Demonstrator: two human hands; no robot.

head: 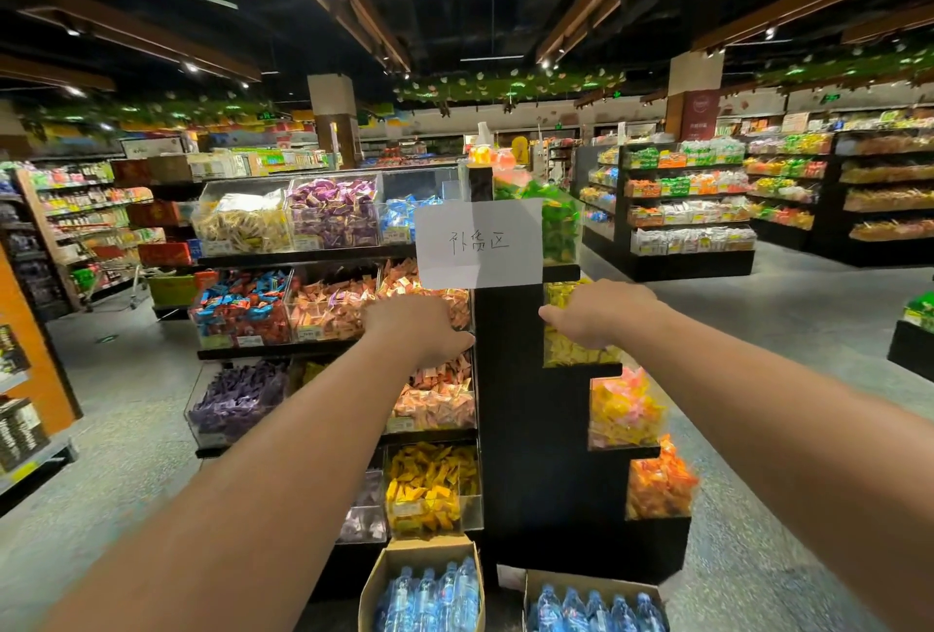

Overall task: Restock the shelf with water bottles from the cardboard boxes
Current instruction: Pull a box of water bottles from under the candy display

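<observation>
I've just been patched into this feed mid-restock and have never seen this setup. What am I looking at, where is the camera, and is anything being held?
There is no machine here: a person works bare-handed. The single picture comes from a wide-angle camera on their head, looking forward and down. The left hand and right hand reach toward either side of a black end panel bearing a handwritten paper sign. Nothing is visibly held, though the fingers are hard to see. On the floor below stand a left box and a right box, both open and holding water bottles. Candy bins fill the shelves.
</observation>
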